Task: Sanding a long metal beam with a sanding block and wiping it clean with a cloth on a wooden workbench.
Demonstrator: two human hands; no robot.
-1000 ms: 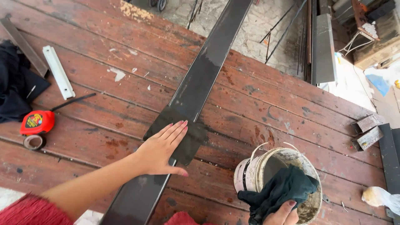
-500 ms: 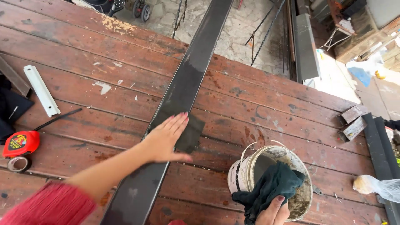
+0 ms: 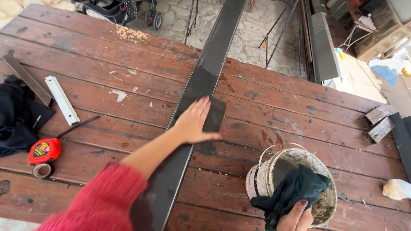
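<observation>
1. Pressing flat on a dark sheet of sandpaper [image 3: 212,114], the left hand [image 3: 195,122] lies with its grip spread, fingers together and thumb out to the side, on the long dark metal bar [image 3: 201,85] that crosses the tabletop [image 3: 128,72] from near edge to far edge.
2. Right hand [image 3: 295,216], at the near right edge, has its grip pinching a dark green rag [image 3: 295,190] draped in a stained white bucket [image 3: 265,177].
3. Labelled item: red tape measure [image 3: 44,150] with a round yellow-rimmed label, near the left edge; tape roll [image 3: 41,170] just beside it; white bracket [image 3: 62,100] and black cloth [image 3: 15,117] farther back.
4. Against the earlier frames: the left hand and sandpaper sit farther up the bar; right hand unchanged on the rag.
</observation>
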